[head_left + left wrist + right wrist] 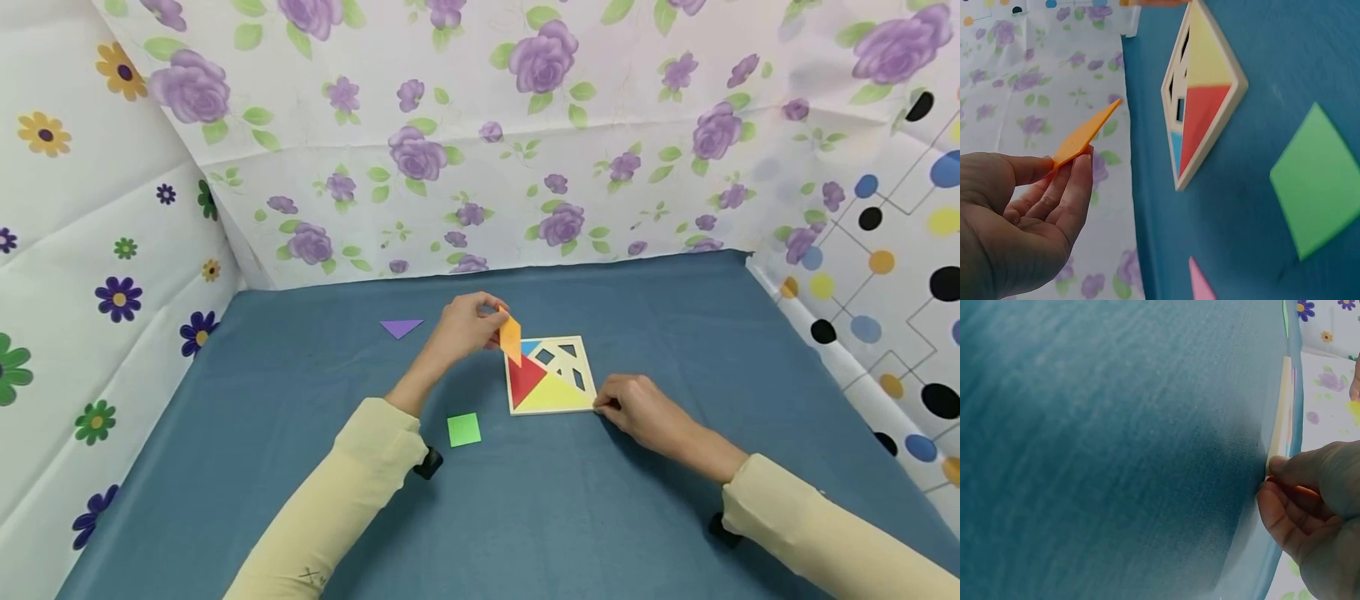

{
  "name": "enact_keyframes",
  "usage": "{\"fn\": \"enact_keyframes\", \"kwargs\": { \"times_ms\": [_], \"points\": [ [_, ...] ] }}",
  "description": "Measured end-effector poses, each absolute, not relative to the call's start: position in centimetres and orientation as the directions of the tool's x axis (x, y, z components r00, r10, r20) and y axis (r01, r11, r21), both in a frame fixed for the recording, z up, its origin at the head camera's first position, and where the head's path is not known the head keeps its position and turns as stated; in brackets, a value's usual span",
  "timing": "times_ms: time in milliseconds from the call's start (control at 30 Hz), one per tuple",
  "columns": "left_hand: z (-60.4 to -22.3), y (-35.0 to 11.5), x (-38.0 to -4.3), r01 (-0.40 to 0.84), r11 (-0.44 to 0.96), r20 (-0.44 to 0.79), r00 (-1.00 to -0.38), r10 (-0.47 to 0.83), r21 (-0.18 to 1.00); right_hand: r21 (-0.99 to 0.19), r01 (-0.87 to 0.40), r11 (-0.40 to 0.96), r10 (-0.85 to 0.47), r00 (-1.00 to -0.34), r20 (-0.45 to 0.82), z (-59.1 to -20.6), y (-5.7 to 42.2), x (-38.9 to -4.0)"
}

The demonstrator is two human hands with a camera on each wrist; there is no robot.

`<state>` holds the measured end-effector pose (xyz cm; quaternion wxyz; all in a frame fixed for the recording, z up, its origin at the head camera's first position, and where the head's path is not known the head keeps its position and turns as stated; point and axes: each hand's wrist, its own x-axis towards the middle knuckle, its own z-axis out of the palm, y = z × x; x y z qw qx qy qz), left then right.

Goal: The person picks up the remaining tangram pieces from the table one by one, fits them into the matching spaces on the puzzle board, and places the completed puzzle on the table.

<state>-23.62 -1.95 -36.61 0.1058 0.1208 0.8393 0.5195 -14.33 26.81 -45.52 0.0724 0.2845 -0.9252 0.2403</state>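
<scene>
An orange parallelogram tangram piece [510, 337] is held up over the far left corner of the board, pinched between the thumb and fingers of my left hand [467, 327]. The wooden tangram board [552, 411] lies flat, with a red triangle [527, 382], a yellow triangle [558, 395] and a blue piece [529, 345] set in it. Several cut-outs on its right part show dark. At the board's near right corner, my right hand [641, 408] pinches the edge; the right wrist view shows thumb and fingertips on the board's rim [1280, 419].
On the blue cloth [570, 517], a green square [463, 429] lies left of the board. A purple triangle [402, 328] lies farther off to the left. The tip of a pink-looking piece [1200, 281] enters the left wrist view. A flowered sheet [465, 150] hangs behind.
</scene>
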Motion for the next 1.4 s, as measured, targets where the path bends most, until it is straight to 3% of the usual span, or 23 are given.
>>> {"fn": "enact_keyframes", "kwargs": {
  "times_ms": [633, 1400],
  "points": [
    [-39.3, 3.2, -22.8, -0.004, 0.393, -0.159, -0.918, 0.362, 0.919, -0.382, -0.529, 0.758, -0.495, -0.847, 0.191, -44.8, 26.0, -14.5],
    [-40.4, 6.4, -23.5, -0.032, 0.423, -0.202, -0.909, 0.364, 0.906, -0.376, -0.533, 0.758, -0.491, -0.846, 0.208, -44.8, 26.3, -14.4]
  ]
}}
